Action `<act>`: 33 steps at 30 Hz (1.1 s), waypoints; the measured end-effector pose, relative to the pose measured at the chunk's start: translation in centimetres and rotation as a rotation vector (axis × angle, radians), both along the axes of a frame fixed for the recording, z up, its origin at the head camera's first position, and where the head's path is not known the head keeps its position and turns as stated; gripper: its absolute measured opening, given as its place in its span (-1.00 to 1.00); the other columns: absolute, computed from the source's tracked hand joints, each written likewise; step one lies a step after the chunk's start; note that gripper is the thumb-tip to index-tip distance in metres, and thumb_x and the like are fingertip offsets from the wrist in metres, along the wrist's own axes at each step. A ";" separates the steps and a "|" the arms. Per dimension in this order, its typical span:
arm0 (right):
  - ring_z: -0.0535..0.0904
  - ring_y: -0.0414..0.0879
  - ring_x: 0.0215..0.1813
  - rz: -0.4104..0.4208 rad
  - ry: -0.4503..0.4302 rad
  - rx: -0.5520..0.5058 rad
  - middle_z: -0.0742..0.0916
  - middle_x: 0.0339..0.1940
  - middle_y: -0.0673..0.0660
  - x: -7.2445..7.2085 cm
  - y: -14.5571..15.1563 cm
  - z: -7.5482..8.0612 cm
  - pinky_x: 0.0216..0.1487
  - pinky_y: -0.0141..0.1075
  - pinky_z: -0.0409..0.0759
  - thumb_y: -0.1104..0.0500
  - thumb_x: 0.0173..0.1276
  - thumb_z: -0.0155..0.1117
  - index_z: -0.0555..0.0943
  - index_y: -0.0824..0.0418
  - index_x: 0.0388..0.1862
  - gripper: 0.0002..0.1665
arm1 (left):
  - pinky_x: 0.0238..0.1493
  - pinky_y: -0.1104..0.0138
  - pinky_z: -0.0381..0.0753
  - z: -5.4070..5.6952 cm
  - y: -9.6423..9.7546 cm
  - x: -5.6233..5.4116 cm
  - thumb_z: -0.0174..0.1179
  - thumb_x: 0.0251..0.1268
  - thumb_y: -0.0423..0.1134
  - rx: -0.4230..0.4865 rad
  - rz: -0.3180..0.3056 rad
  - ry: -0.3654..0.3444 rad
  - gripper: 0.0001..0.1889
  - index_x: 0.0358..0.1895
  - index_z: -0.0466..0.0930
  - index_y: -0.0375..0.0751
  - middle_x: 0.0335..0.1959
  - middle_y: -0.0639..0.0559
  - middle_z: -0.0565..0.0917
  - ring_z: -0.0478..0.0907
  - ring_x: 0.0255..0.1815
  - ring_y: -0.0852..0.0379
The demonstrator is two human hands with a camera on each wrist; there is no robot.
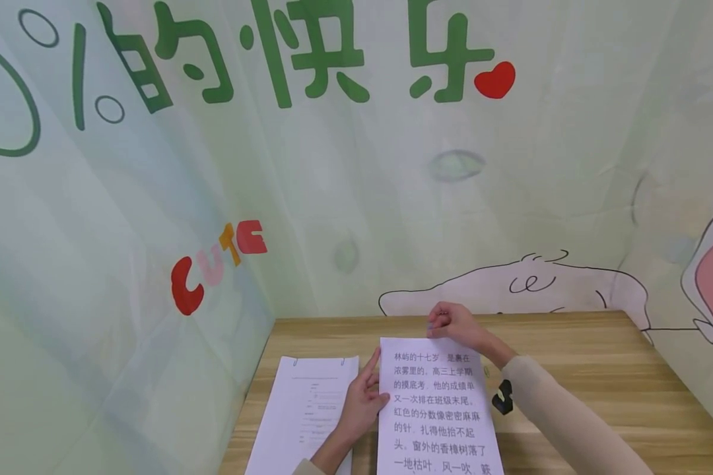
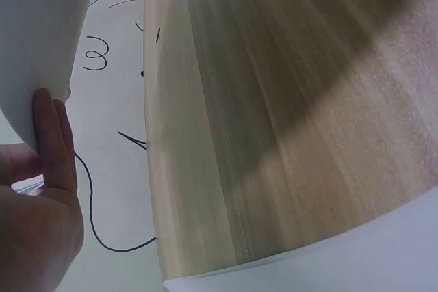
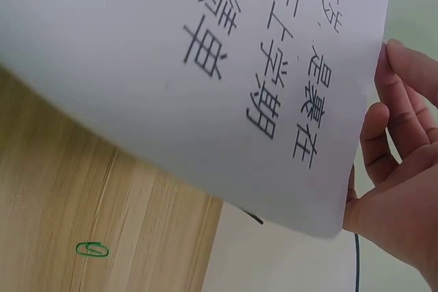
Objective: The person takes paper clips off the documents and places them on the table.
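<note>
A stack of white paper sheets (image 1: 434, 409) with large printed Chinese text stands raised over the wooden table. My left hand (image 1: 362, 404) grips its left edge, fingers behind and thumb at the front; the left wrist view shows those fingers (image 2: 51, 135) against the back of the paper. At the top edge is my right hand (image 1: 454, 323), fingers curled. A small bluish thing (image 1: 430, 326), which looks like a paper clip, shows between its fingertips. In the right wrist view that hand (image 3: 404, 141) is right at the paper's edge, its thumb tip partly hidden behind it.
Left of the hands lies a second stack of paper (image 1: 309, 409) with paper clips (image 1: 342, 361) along its top. A green paper clip (image 3: 92, 249) lies on the wooden table (image 1: 570, 356). A printed curtain (image 1: 356, 185) hangs behind the table. A black object (image 1: 502, 398) is beside the right sleeve.
</note>
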State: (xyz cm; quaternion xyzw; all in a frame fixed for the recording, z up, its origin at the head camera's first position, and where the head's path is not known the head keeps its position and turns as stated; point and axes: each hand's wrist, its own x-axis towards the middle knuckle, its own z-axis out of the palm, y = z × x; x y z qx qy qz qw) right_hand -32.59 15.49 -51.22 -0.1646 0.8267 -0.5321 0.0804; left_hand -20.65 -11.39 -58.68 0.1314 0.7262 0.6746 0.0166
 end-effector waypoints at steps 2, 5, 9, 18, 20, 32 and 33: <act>0.72 -0.05 -0.25 0.005 0.004 -0.007 0.80 -0.32 0.14 -0.1 0.4 -0.1 -0.09 -0.29 0.66 0.40 0.26 0.48 0.61 0.36 -0.02 -0.67 | -0.29 0.39 0.78 0.0 -0.1 0.0 0.13 0.15 -0.75 -0.003 0.004 -0.002 0.05 0.72 0.13 0.04 0.07 -0.42 0.70 0.78 -0.36 0.16; 0.73 -0.04 -0.23 0.001 0.001 -0.010 0.81 -0.29 0.15 -0.1 1.0 -0.3 -0.07 -0.25 0.63 0.38 0.27 0.47 0.61 0.35 0.00 -0.67 | -0.27 0.37 0.79 0.0 -0.2 0.1 0.15 0.14 -0.74 -0.003 0.014 -0.010 0.05 0.71 0.14 0.05 0.09 -0.41 0.70 0.78 -0.34 0.14; 0.72 -0.03 -0.23 -0.001 -0.001 -0.003 0.81 -0.27 0.16 0.0 1.7 -0.5 -0.10 -0.25 0.63 0.36 0.30 0.45 0.62 0.30 0.00 -0.70 | -0.27 0.36 0.80 0.1 -0.4 0.2 0.15 0.14 -0.74 -0.001 0.027 -0.023 0.04 0.71 0.15 0.05 0.12 -0.40 0.70 0.79 -0.33 0.11; 0.63 -0.03 -0.24 -0.017 0.034 0.041 0.75 -0.28 0.16 0.5 3.1 -0.8 -0.17 -0.29 0.58 0.36 0.38 0.40 0.63 0.33 0.06 -0.71 | -0.23 0.34 0.81 0.0 -0.8 0.3 0.17 0.17 -0.72 0.001 0.030 -0.037 0.03 0.71 0.14 0.04 0.13 -0.40 0.70 0.80 -0.28 0.08; 0.63 -0.03 -0.23 -0.017 0.047 0.046 0.76 -0.26 0.17 0.6 3.4 -1.1 -0.16 -0.28 0.58 0.35 0.40 0.38 0.63 0.35 0.07 -0.71 | -0.21 0.33 0.81 0.0 -0.9 0.3 0.17 0.17 -0.72 0.004 0.032 -0.040 0.03 0.71 0.14 0.04 0.16 -0.40 0.69 0.80 -0.25 0.06; 0.64 0.06 -0.19 -0.080 0.042 0.073 0.75 -0.26 0.16 0.7 6.1 -2.9 -0.15 -0.19 0.60 0.35 0.43 0.35 0.61 0.31 0.10 -0.71 | -0.18 0.31 0.82 -0.2 -1.3 0.5 0.15 0.17 -0.73 0.009 0.020 -0.017 0.02 0.72 0.12 -0.01 0.21 -0.45 0.66 0.81 -0.18 0.01; 0.65 0.08 -0.18 -0.085 0.041 0.074 0.74 -0.26 0.16 0.8 6.3 -2.9 -0.16 -0.20 0.60 0.35 0.44 0.35 0.61 0.32 0.10 -0.72 | -0.18 0.32 0.82 -0.2 -1.3 0.6 0.14 0.17 -0.73 0.006 0.020 -0.014 0.02 0.72 0.12 -0.01 0.21 -0.45 0.66 0.81 -0.19 0.01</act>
